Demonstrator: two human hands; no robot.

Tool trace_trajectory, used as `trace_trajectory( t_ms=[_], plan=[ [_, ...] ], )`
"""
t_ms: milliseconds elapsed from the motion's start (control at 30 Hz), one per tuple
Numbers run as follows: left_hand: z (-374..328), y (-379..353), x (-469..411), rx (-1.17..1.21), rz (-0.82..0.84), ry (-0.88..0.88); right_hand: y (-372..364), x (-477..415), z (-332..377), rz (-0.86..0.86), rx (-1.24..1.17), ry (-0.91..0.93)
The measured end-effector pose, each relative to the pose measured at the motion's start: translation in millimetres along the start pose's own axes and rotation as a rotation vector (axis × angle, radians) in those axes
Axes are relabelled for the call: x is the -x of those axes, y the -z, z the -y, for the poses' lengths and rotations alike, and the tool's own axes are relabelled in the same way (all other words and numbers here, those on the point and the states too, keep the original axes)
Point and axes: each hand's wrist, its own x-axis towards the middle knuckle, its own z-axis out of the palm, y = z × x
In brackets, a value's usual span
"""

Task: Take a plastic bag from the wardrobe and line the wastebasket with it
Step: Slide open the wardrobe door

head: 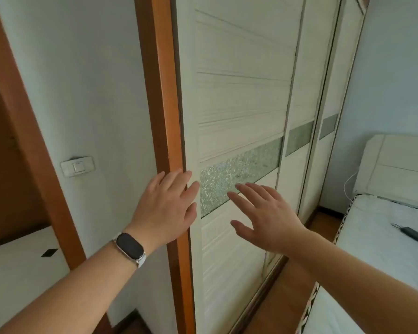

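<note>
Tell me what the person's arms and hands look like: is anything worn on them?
Both forearms are bare, with no sleeves in view and no gloves. The left hand has a fitness band at its wrist: an elongated black screen with rounded ends, a silvery metal rim and a white strap. The right hand shows nothing on its wrist, and I see no rings on either hand.

To the left of my hands runs a pale wall (77,92) with a white light switch (78,165), bordered by orange wooden trim (162,92). Off to the right lies a bed (384,237) with a white headboard (401,169), a small dark device (411,233) on it. Below is wooden floor (285,297).
</note>
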Motion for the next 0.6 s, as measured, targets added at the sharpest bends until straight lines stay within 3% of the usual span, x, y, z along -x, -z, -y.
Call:
trace_trajectory(
  t_ms=[200,600],
  plan=[
    [9.7,-26.7,-47.1,0.07,-0.06,0.035,-31.7,-37.2,-10.3,-0.019,-0.004,-0.034],
    [-0.2,-70.3,-129.1,0.036,-0.162,0.206,-100.6,-142.6,-65.1,-0.34,-0.231,-0.07]
  ],
)
